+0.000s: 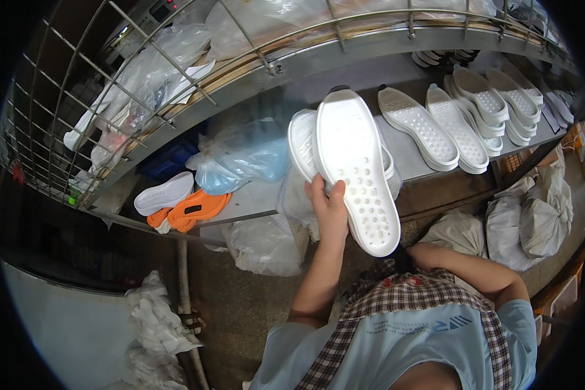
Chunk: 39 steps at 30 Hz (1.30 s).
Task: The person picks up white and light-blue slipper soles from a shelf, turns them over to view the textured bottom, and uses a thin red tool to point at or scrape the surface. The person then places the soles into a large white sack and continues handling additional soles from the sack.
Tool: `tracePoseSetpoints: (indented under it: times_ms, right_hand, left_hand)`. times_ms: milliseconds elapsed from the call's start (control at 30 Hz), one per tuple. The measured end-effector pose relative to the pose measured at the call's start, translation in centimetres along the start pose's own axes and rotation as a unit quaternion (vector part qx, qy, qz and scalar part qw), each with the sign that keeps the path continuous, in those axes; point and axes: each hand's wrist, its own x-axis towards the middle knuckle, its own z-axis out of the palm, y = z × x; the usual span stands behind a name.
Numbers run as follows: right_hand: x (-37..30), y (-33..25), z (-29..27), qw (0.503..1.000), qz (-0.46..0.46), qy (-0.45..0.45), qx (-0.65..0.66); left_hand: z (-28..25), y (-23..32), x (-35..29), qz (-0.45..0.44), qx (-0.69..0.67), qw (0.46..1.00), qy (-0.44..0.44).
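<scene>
My left hand (330,207) is closed on the edge of a white shoe sole (351,146), thumb over its face. The sole is raised and tilted, its dimpled side toward me. Parts of other white soles (301,140) show behind it; I cannot tell whether they are in the hand too. My right hand (422,255) is low by my checked apron (396,292), beside something dark; its fingers are hidden. Several white soles (422,130) lie on the shelf (406,166) to the right, some stacked. A white sole (164,195) and orange soles (201,208) lie at its left.
A wire mesh guard (78,55) and metal rail (279,68) run above the shelf. A blue-tinted plastic bag (244,159) lies on the shelf. Under it are a clear bag (266,247) and white sacks (546,208). White bundles (159,312) hang by a post (184,279) at left.
</scene>
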Motion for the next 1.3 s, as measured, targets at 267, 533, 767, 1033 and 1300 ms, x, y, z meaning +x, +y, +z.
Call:
tracePoseSetpoints:
  times_ms: [267, 533, 767, 1033, 1300]
  right_hand:
    - [-2.7, 2.1, -1.0, 0.992, -0.106, 0.06, 0.025]
    - [-6.3, 4.6, -4.6, 0.943, -0.052, 0.286, 0.161]
    - [-11.7, 1.9, -8.4, 0.778, -0.144, 0.244, 0.561]
    - [-14.4, -0.4, -11.6, 0.606, -0.256, 0.529, 0.537]
    - [-11.7, -4.8, -15.4, 0.692, -0.297, 0.641, 0.146]
  left_hand:
    - [0.1, 0.5, -0.3, -0.047, -0.039, 0.998, 0.015]
    - [1.9, 2.6, -1.2, -0.081, -0.047, 0.995, 0.035]
    - [2.7, 2.6, -1.5, -0.067, -0.036, 0.997, -0.011]
    - [2.1, 1.8, -2.2, -0.09, -0.045, 0.994, -0.037]
    - [3.4, 1.8, -3.8, -0.073, -0.028, 0.989, -0.122]
